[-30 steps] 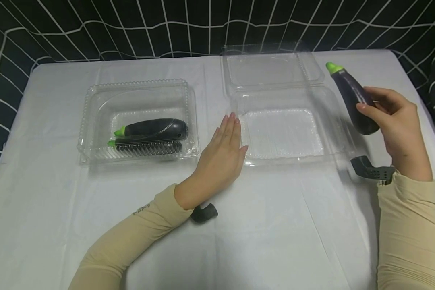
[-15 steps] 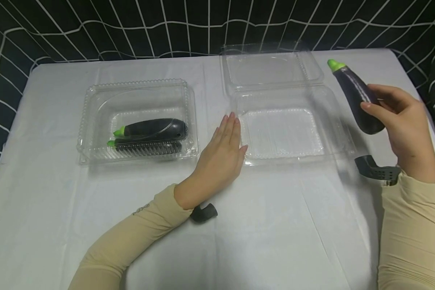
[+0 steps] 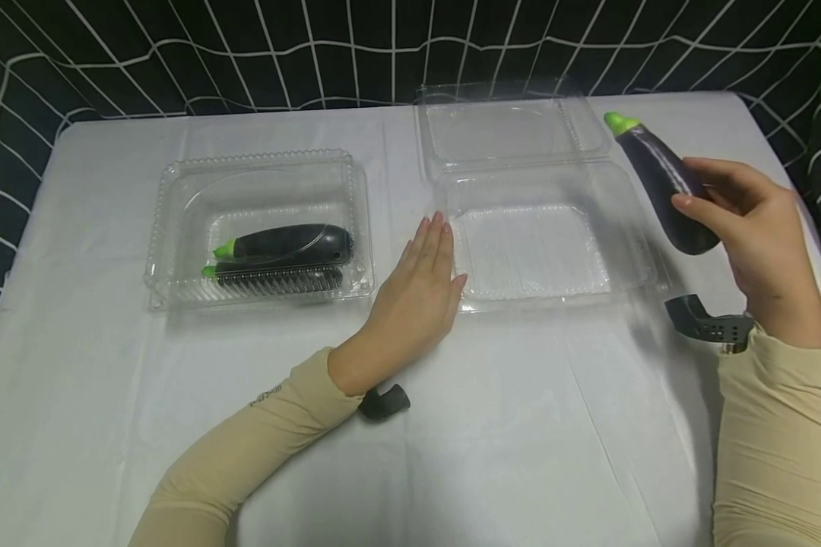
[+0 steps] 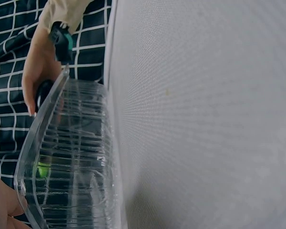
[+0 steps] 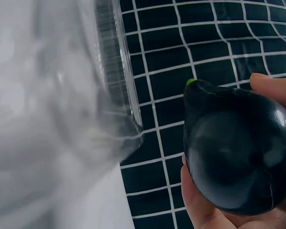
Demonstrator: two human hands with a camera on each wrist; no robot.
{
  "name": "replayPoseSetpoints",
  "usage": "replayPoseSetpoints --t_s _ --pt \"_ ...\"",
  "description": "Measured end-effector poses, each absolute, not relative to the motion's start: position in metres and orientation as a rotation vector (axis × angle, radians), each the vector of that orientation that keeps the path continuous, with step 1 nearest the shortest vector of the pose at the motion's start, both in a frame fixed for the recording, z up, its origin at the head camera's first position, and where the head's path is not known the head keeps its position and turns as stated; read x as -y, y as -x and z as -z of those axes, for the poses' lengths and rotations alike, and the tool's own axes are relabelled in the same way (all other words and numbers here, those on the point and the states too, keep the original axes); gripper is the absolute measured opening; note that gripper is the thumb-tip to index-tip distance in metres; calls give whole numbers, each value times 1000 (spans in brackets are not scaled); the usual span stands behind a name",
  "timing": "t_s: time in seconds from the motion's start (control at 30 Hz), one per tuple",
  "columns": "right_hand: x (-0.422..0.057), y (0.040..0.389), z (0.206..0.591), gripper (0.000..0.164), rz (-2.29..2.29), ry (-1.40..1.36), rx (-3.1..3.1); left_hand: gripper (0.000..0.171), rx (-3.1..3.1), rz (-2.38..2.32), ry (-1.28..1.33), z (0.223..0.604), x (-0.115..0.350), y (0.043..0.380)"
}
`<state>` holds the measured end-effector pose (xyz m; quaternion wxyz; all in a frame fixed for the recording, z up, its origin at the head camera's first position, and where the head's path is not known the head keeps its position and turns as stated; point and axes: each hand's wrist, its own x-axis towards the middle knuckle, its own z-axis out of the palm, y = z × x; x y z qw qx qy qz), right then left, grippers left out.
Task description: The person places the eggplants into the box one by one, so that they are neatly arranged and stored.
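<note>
In the head view my right hand [image 3: 759,235] grips a dark purple eggplant [image 3: 664,182] by its thick end, the green stem tip pointing up and left. The right wrist view shows the eggplant [image 5: 236,152] end-on between thumb and fingers. My left hand [image 3: 417,292] lies with straight fingers against the left side of an opened clear plastic clamshell container [image 3: 534,243], whose lid [image 3: 502,129] is folded back. That container holds nothing. From the left wrist, the container's ribbed wall [image 4: 76,143] fills the near side, with the right hand [image 4: 35,71] beyond it.
A second clear clamshell [image 3: 267,182], its lid closed, sits at the left with two eggplants [image 3: 294,243] inside. A white cloth [image 3: 520,425] covers the table. Behind it hangs dark fabric [image 3: 356,53] with a white grid.
My right hand with the eggplant shifted slightly right, then came back a little left toward the opened container. The left hand has stayed in place.
</note>
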<state>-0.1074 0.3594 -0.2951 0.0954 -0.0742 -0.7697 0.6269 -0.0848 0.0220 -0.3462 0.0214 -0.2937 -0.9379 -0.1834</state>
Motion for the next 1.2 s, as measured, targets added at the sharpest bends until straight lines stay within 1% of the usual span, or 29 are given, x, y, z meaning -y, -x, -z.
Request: replayPoseSetpoints --t_s 0.4,0.63,0.93,1.0,1.2 --pt "-347 104 288 46 -1837 145 2352 57 2897 551 912 346 -21 85" --pt "-342 102 286 49 -1710 152 2495 57 2880 557 918 347 -21 85" --pt "-341 102 274 47 -1638 -6 2578 57 2885 539 925 346 -22 86" --pt "-341 102 271 48 -1562 3 2641 57 2885 544 928 346 -22 86" --pt "-339 105 266 49 -1518 2 2734 57 2889 557 924 346 -22 85"
